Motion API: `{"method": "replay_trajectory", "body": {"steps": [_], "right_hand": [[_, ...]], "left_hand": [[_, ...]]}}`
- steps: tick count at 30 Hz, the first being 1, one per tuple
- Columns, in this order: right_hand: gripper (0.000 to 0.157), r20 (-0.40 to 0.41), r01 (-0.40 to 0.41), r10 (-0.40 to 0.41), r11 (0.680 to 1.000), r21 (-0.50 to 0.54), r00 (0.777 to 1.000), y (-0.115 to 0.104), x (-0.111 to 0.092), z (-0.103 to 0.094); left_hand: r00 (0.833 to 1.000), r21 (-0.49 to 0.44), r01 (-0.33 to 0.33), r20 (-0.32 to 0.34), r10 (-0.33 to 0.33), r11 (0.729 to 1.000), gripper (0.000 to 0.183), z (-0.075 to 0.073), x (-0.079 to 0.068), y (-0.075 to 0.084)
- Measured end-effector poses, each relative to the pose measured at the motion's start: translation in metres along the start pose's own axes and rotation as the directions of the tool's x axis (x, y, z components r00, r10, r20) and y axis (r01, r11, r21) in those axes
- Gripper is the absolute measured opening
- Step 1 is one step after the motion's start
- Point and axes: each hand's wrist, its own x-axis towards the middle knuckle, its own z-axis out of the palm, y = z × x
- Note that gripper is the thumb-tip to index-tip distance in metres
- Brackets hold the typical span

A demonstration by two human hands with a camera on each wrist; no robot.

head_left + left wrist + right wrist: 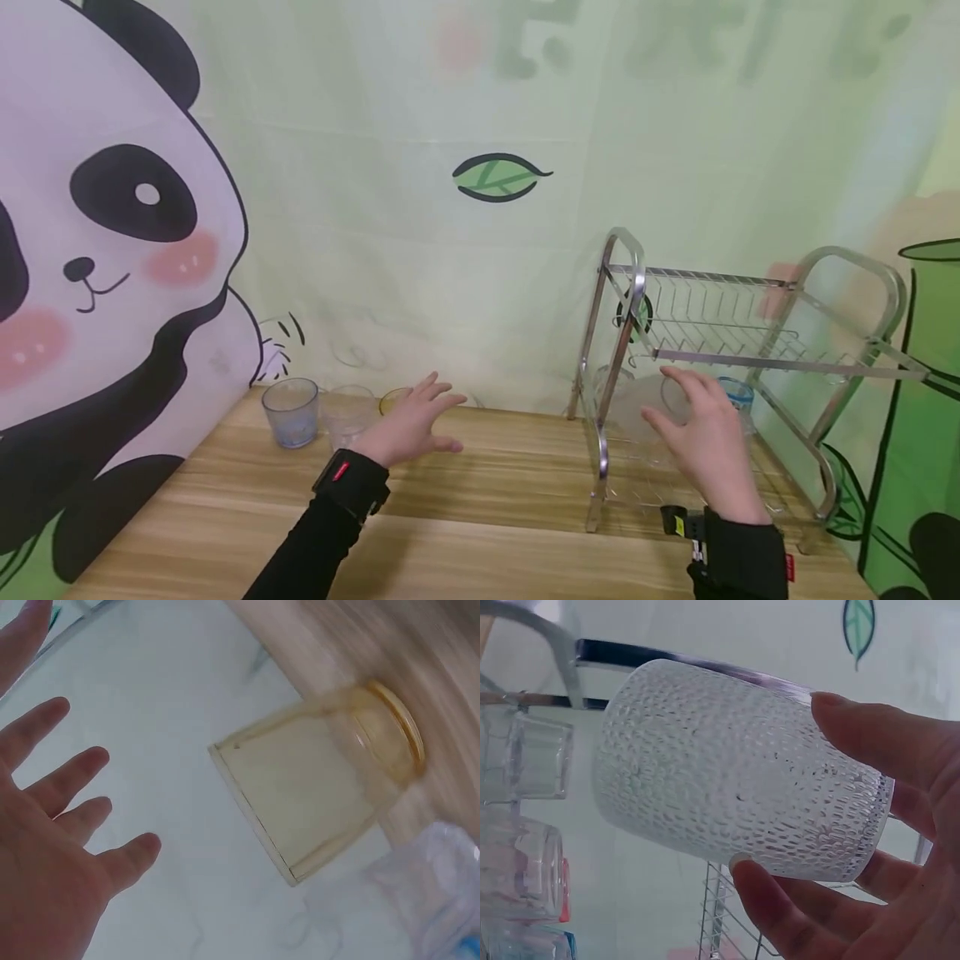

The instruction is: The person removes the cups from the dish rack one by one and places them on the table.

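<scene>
My right hand (705, 442) grips a clear glass with a pebbled surface (735, 769), thumb on one side and fingers on the other. In the right wrist view the glass lies tilted across the picture, near a metal bar of the dish rack (757, 362). My left hand (412, 421) is held above the table with its fingers spread, holding nothing. Close to it is an amber glass (315, 780), mostly hidden behind the hand in the head view. A clear glass (350, 404) and a bluish glass (291, 423) stand farther left.
The two-tier metal rack stands at the table's right. Several glasses are near it in the right wrist view, including a clear one (544, 757) and one with a red edge (525, 866). A printed cloth (360, 208) hangs behind the wooden table (480, 492).
</scene>
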Motion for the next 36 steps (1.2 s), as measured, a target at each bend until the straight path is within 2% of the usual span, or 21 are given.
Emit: {"method": "replay_trajectory", "body": {"steps": [3,6,7,9,14,16,17,19,22,26,29,31,33,36], "right_hand": [[0.060,-0.053,0.006,-0.004,0.999,0.031,0.999,-0.002,-0.005,-0.004],[0.062,-0.080,-0.016,0.021,0.998,0.060,0.997,0.003,-0.012,-0.001],[0.063,-0.082,-0.020,0.026,0.997,0.072,0.996,0.011,-0.013,0.004],[0.064,-0.112,-0.022,0.031,0.997,0.075,0.993,0.044,-0.014,0.025],[0.071,-0.195,-0.041,0.047,0.999,0.034,0.980,0.169,-0.004,0.098],[0.074,-0.200,-0.050,0.057,0.998,0.041,0.978,0.195,0.002,0.111],[0.074,-0.191,-0.048,0.058,0.997,0.058,0.980,0.200,0.003,0.114],[0.073,-0.187,-0.024,0.038,0.997,0.076,0.982,0.193,0.004,0.113],[0.069,-0.173,0.042,-0.023,0.993,0.112,0.985,0.157,0.001,0.099],[0.066,-0.125,0.089,-0.063,0.973,0.213,0.990,0.067,-0.009,0.051],[0.064,-0.073,0.058,-0.039,0.958,0.281,0.997,0.018,-0.015,0.025],[0.062,-0.056,0.050,-0.032,0.931,0.361,0.998,0.021,-0.015,0.032],[0.059,-0.031,0.043,-0.033,0.882,0.470,0.999,0.027,-0.013,0.042],[0.059,0.018,0.017,-0.035,0.806,0.592,0.999,0.017,-0.015,0.044]], "left_hand": [[0.996,-0.093,0.044,-0.074,-0.051,0.995,0.068,0.004,-0.004,0.006],[0.988,-0.232,0.067,-0.124,-0.098,0.970,0.067,0.009,-0.009,0.016],[0.986,-0.269,0.069,-0.127,-0.106,0.961,0.067,0.012,-0.011,0.020],[0.986,-0.315,0.075,-0.119,-0.117,0.946,0.067,0.016,-0.016,0.026],[0.986,-0.337,0.099,-0.090,-0.137,0.936,0.067,0.022,-0.023,0.034],[0.987,-0.346,0.090,-0.094,-0.129,0.934,0.068,0.021,-0.022,0.036],[0.988,-0.349,0.084,-0.095,-0.125,0.933,0.068,0.019,-0.022,0.036],[0.988,-0.359,0.078,-0.094,-0.119,0.930,0.069,0.016,-0.022,0.038],[0.989,-0.374,0.075,-0.093,-0.118,0.924,0.069,0.013,-0.024,0.038],[0.988,-0.385,0.082,-0.090,-0.126,0.919,0.069,0.011,-0.026,0.040],[0.988,-0.394,0.067,-0.103,-0.117,0.917,0.069,0.009,-0.025,0.042],[0.989,-0.399,0.054,-0.107,-0.105,0.915,0.070,0.008,-0.024,0.044],[0.990,-0.409,0.039,-0.109,-0.091,0.912,0.070,0.007,-0.023,0.047],[0.991,-0.425,0.014,-0.113,-0.069,0.905,0.069,0.006,-0.023,0.052]]}}
